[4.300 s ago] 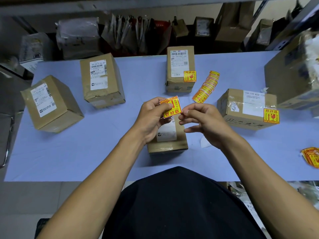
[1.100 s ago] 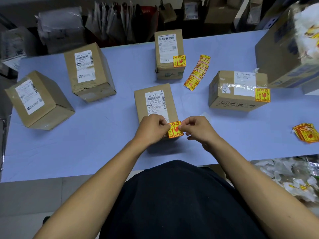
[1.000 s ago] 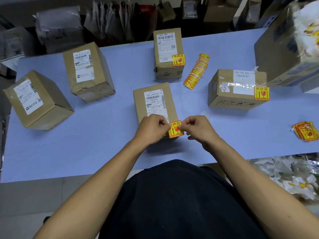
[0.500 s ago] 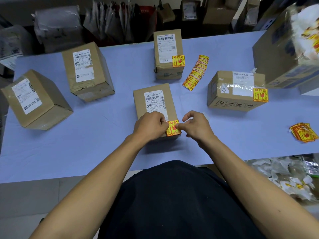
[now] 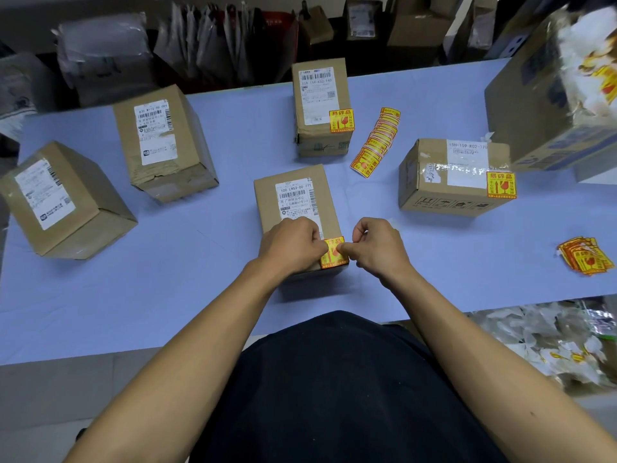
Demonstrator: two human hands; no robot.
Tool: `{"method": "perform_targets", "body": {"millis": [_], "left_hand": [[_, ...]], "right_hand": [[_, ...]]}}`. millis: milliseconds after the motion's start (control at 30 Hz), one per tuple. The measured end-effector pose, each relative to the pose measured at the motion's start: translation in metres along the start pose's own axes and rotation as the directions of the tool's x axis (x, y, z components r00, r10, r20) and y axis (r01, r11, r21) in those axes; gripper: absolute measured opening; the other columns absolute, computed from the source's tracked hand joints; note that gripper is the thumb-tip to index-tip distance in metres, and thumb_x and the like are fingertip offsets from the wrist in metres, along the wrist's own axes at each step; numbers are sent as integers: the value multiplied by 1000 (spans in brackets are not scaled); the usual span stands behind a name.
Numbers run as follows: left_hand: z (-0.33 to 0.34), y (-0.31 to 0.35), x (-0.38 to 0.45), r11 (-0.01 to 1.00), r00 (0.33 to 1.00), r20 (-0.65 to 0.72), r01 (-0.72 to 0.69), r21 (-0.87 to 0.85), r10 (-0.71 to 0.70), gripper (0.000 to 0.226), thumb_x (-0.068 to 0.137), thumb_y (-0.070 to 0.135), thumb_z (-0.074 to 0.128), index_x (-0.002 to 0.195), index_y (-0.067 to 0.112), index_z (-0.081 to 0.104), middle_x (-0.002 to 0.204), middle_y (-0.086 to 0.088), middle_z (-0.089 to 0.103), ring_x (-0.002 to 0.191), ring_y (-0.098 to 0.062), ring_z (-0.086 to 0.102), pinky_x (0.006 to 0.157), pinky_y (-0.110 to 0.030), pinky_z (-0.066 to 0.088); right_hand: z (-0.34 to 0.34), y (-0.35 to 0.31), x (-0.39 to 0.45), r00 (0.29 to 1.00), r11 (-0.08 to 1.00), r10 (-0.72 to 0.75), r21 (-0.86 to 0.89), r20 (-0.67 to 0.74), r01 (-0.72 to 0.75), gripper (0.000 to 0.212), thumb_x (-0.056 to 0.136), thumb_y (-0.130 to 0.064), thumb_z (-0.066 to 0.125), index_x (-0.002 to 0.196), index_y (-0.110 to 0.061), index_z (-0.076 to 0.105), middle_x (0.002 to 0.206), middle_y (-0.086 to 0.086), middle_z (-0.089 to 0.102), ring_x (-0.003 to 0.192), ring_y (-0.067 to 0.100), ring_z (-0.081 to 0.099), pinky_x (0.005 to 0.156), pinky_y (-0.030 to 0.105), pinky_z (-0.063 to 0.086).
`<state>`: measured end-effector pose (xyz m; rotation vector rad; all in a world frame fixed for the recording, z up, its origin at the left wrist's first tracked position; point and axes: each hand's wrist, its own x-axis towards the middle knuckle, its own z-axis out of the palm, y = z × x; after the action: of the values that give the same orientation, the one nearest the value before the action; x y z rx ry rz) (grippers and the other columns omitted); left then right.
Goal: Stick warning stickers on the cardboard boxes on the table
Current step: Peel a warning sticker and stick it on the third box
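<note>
Having been held above the middle box (image 5: 293, 208) moments ago, the sticker (image 5: 334, 253) is now pressed onto its near corner; left hand (image 5: 292, 247) fingers curled on it, right hand (image 5: 375, 247) pinching its edge. Two boxes at the left remain unlabelled.

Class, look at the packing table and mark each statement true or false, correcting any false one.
1. Both hands touch the sticker on the middle box. True.
2. The left hand holds a pen. False: it presses the sticker.
3. The two leftmost boxes carry no warning sticker on any visible face. True.
4. The strip of stickers lies on the floor. False: it lies on the table.
5. The right hand rests on the box at right. False: it is at the middle box.
</note>
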<state>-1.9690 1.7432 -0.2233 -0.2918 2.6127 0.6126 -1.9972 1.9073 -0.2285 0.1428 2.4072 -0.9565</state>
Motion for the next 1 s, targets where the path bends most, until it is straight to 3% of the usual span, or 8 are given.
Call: {"method": "perform_targets", "body": {"millis": [200, 300, 400, 467, 600, 700, 833, 1000], "left_hand": [[2, 7, 2, 994, 999, -45, -16, 109, 21, 23, 81, 35, 57, 67, 17, 56, 70, -2, 61, 75, -30, 59, 55, -28, 33], [-2, 3, 5, 976, 997, -79, -8, 219, 26, 46, 82, 55, 60, 60, 18, 43, 64, 0, 50, 65, -27, 51, 51, -29, 25], [-8, -9, 4, 968, 994, -108, 42, 249, -16, 63, 73, 78, 59, 60, 21, 37, 60, 5, 38, 57, -20, 39, 50, -30, 20], [-5, -19, -1, 973, 985, -170, 20, 231, 20, 60, 74, 77, 59, 65, 20, 43, 67, 4, 46, 69, -25, 48, 53, -31, 26], [13, -41, -15, 965, 891, -379, -194, 175, 248, 40, 85, 47, 68, 107, 14, 65, 114, -8, 59, 112, -31, 52, 84, -40, 45], [28, -50, -18, 991, 950, -283, -119, 60, 132, 59, 96, 47, 54, 146, 18, 44, 159, -12, 30, 149, -31, 19, 116, -51, 27], [39, -55, -15, 992, 957, -259, -129, 13, 128, 64, 99, 47, 47, 154, 21, 29, 167, -6, 10, 154, -26, -2, 121, -50, 17], [42, -58, -15, 990, 947, -289, -141, 9, 137, 64, 98, 46, 50, 154, 21, 32, 166, -6, 13, 154, -26, 1, 121, -45, 15]], "right_hand": [[1, -4, 9, 1000, 981, 8, -192, 28, -2, 27, 70, -27, 80, 68, -19, 55, 71, 1, 67, 74, 21, 65, 58, 34, 50], [-4, -9, 17, 995, 955, 9, -295, 97, 20, 27, 70, -33, 81, 69, -21, 57, 72, 0, 67, 76, 21, 67, 63, 35, 54], [-15, -10, 23, 988, 932, 35, -361, 152, 23, 42, 65, -52, 84, 72, -19, 59, 66, 0, 69, 71, 20, 68, 65, 36, 55], [-24, -1, 25, 980, 914, 60, -406, 188, 22, 60, 63, -71, 77, 73, -14, 60, 64, 3, 69, 64, 20, 65, 62, 33, 51], [-21, 21, 19, 958, 980, 34, -197, 284, 24, 63, 76, -73, 64, 103, -17, 67, 99, 5, 72, 88, 20, 64, 73, 34, 49], [3, 19, 13, 962, 998, -52, 45, 269, 41, 64, 88, -65, 56, 136, -22, 54, 127, 1, 65, 103, 13, 59, 84, 29, 45], [25, 17, 6, 960, 975, -222, 44, 171, 217, 57, 88, -62, 58, 135, -30, 50, 123, -9, 66, 101, 11, 67, 87, 37, 55], [23, 37, 3, 908, 964, -264, 126, 325, 235, 75, 82, -67, 63, 145, -43, 32, 124, -24, 62, 102, -3, 64, 92, 28, 53]]}}
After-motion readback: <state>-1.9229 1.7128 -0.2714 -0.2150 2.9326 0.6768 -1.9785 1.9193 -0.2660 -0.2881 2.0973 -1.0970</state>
